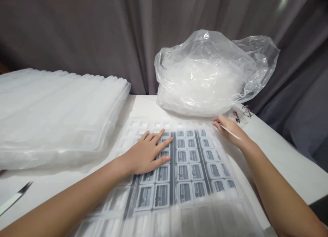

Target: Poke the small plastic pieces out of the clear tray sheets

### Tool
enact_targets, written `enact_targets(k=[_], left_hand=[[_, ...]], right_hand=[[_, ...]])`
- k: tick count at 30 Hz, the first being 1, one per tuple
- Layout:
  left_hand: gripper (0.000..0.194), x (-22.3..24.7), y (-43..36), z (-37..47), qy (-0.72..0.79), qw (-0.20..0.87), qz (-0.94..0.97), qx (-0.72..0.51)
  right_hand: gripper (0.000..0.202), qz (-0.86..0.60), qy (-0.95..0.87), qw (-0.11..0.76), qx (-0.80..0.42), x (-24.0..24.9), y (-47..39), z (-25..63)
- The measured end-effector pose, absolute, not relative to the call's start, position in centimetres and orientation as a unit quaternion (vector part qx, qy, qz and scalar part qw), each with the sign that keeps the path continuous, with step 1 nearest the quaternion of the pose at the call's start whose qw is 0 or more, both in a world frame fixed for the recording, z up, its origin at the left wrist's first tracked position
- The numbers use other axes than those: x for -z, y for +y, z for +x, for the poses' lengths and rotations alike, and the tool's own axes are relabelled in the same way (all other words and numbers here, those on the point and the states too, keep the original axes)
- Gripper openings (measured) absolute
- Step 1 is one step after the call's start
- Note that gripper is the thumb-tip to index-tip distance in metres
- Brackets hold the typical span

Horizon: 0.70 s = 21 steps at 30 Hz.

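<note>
A clear plastic tray [173, 182] with rows of square compartments lies on the white table. Dark rectangular pieces show in many of its middle compartments. My left hand [148, 153] rests palm down on the tray, its fingers spread, holding nothing. At the tray's far right corner is my right hand [227, 127], its fingers closed round a thin white stick-like tool [230, 132] that points back toward the wrist. The tool's far end is hidden by the fingers.
Stacked translucent trays [58, 117] stand at the left. A clear plastic bag [205, 79] with white contents sits at the back. Small reddish clips [236, 116] lie right of it. A white-handled, dark-tipped tool [15, 198] lies at the lower left. Dark curtains [102, 31] hang behind.
</note>
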State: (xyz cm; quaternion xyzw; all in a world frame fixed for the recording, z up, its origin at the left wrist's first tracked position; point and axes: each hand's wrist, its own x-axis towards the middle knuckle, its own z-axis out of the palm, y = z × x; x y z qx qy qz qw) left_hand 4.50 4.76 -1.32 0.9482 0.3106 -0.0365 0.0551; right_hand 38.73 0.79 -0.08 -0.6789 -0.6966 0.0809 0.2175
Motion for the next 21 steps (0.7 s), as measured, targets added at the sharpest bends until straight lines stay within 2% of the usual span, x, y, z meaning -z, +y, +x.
enact_targets(k=[3,5,7,11,13,17,21], left_hand=[[0.068,1.4,4.7,4.5,0.313,0.056,0.948,0.034],[0.068,1.5,4.7,4.5,0.313,0.058,0.948,0.030],[0.068,1.6,4.8,4.4,0.310,0.062,0.948,0.024],[0.068,1.6,4.8,4.4,0.309,0.061,0.949,0.027],[0.068,1.5,4.8,4.5,0.310,0.059,0.948,0.031],[0.068,1.4,4.8,4.5,0.310,0.057,0.948,0.032],[0.068,1.5,4.9,4.4,0.307,0.053,0.950,0.031]], right_hand=[[0.012,-0.755,-0.631,0.174,0.040,-0.8,0.0,40.8],[0.013,-0.795,-0.585,0.150,0.050,-1.3,-1.0,41.7],[0.022,-0.786,-0.597,0.157,-0.029,-1.4,-2.0,41.5],[0.036,-0.624,-0.669,0.218,-0.338,-0.8,-3.1,38.7],[0.038,-0.586,-0.655,0.226,-0.420,-0.3,-3.1,37.4],[0.037,-0.586,-0.637,0.221,-0.450,0.0,-2.7,36.9],[0.034,-0.584,-0.654,0.222,-0.427,-0.2,-2.7,37.0]])
